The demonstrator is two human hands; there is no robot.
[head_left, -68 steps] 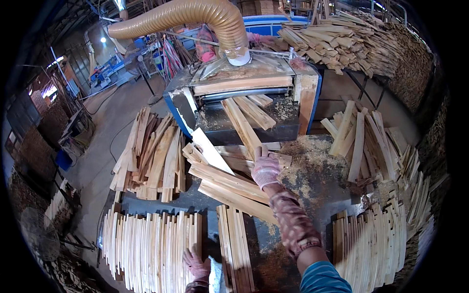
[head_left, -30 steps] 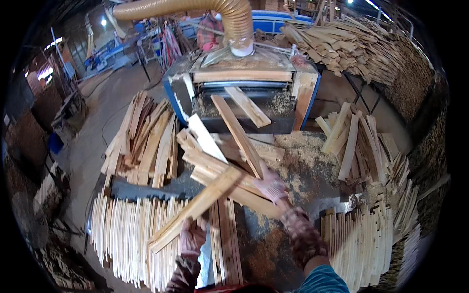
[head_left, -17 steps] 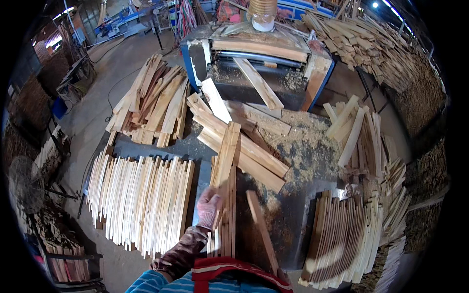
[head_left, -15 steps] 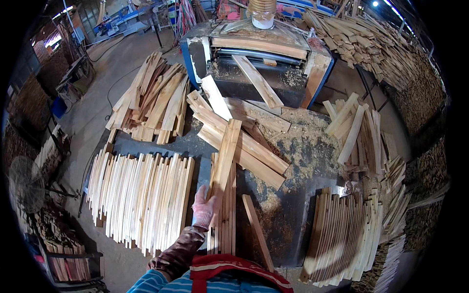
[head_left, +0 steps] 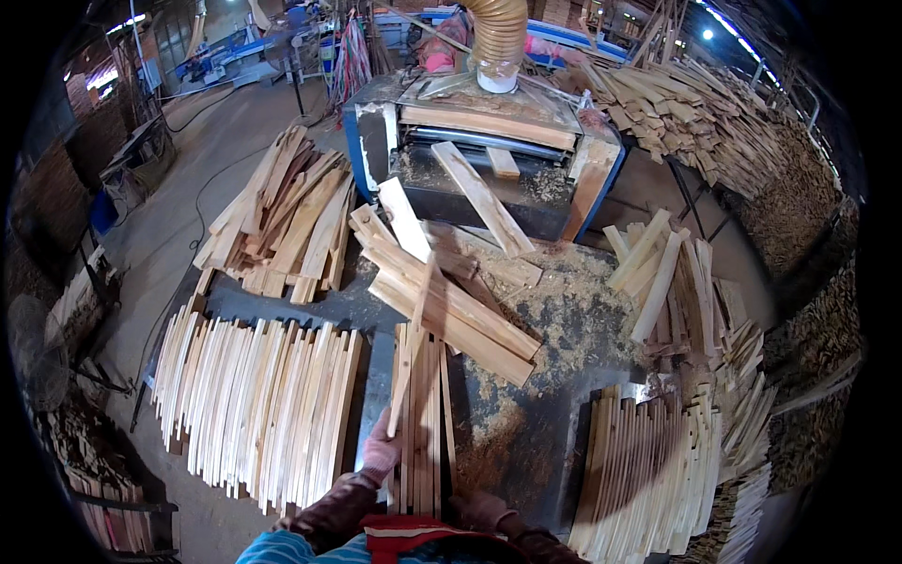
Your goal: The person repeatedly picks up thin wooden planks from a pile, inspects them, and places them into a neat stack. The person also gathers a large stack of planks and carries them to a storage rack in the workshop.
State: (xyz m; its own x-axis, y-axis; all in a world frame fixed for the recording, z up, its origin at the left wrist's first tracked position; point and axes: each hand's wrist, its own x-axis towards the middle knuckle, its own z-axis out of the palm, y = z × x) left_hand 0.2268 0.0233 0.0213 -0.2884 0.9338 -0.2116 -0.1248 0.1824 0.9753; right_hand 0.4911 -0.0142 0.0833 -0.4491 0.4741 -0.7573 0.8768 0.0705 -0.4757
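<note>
My left hand (head_left: 380, 453), in a pinkish-white glove, is closed around the near end of a wooden board (head_left: 412, 348). The board is turned on edge and points away from me, its far end over a heap of boards (head_left: 451, 299). Low in the view, my right hand (head_left: 484, 510), also gloved, is at the near end of a thin slat (head_left: 448, 414); its fingers are partly hidden but appear closed on it. Between my hands lies a row of narrow slats (head_left: 420, 470), side by side on the dark metal table (head_left: 376, 362).
A planer-like machine (head_left: 489, 141) with a yellow hose (head_left: 498, 38) stands ahead, boards lying at its opening. Slats are lined up at left (head_left: 254, 404) and right (head_left: 644, 470). Loose stacks (head_left: 282, 216) flank the table, and sawdust (head_left: 583, 291) covers its right half.
The board in my left hand has turned from its broad face onto its edge. My right hand has come into view, and the slat at right has shifted left, beside the row.
</note>
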